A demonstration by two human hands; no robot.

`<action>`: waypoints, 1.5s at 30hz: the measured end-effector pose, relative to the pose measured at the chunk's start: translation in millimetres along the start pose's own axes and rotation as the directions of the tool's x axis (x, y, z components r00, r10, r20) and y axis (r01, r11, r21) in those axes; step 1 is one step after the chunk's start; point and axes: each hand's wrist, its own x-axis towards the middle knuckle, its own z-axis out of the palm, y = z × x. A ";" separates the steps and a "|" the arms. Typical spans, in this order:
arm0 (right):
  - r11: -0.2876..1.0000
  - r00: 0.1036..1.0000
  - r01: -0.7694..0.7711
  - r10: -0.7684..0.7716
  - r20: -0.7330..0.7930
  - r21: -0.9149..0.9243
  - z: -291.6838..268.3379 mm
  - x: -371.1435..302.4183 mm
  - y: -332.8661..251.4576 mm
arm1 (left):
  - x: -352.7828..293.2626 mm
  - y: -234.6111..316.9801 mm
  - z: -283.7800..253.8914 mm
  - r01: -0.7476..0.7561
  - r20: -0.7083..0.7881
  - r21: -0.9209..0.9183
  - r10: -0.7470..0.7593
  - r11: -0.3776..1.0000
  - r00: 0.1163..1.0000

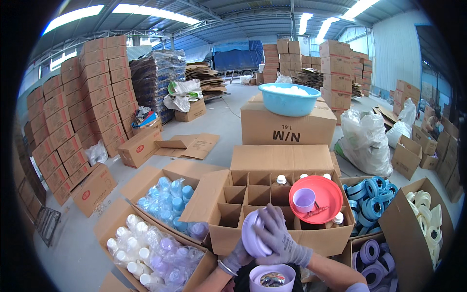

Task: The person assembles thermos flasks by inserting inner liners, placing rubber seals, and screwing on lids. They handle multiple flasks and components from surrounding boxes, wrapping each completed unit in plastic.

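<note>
In front of me, my left hand (239, 258), in a grey glove, grips a round purple plastic part (254, 234) from below, tilted on its edge. My right hand (278, 236), also gloved in grey, is pressed over the right side of that part, its fingers close together. Just below the hands stands a purple cylindrical container (272, 281) with a shiny metallic inside. Beyond them is an open divided carton (228, 239), with white-capped bottles (280, 180) in some compartments. A red plate (325, 189) on it carries a purple cup (304, 200) and a small red tool (316, 211).
Left are cartons of white-capped (138, 268) and blue-capped (165, 202) bagged items. Right are cartons of blue (373, 204), purple (372, 260) and cream (430, 221) plastic parts. A blue basin (290, 103) tops a carton behind; stacked boxes (104, 92) stand beyond.
</note>
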 end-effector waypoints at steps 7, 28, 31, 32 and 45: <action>0.905 0.988 -0.149 0.117 0.102 0.399 -29.7 14.9 -9.4 | 3.3 -17.1 -36.9 -0.327 0.089 0.512 0.330 0.794 0.940; 0.263 0.837 -0.490 0.409 0.363 0.831 -50.4 -2.2 -42.8 | -18.6 29.6 19.9 -0.304 0.068 0.699 0.363 0.647 0.929; 0.525 0.868 -0.447 0.451 0.209 0.724 -27.6 -30.1 -33.9 | -16.2 34.4 26.0 -0.133 0.032 0.747 0.164 0.652 0.986; 0.814 0.947 -0.252 0.319 -0.040 0.523 -12.0 -37.1 -26.2 | -16.5 29.2 19.7 -0.107 0.089 0.635 0.064 0.765 0.994; 0.624 0.906 -0.423 0.318 0.281 0.657 -48.2 -13.3 -5.6 | -8.6 28.1 17.4 0.036 0.067 0.346 -0.064 0.938 0.996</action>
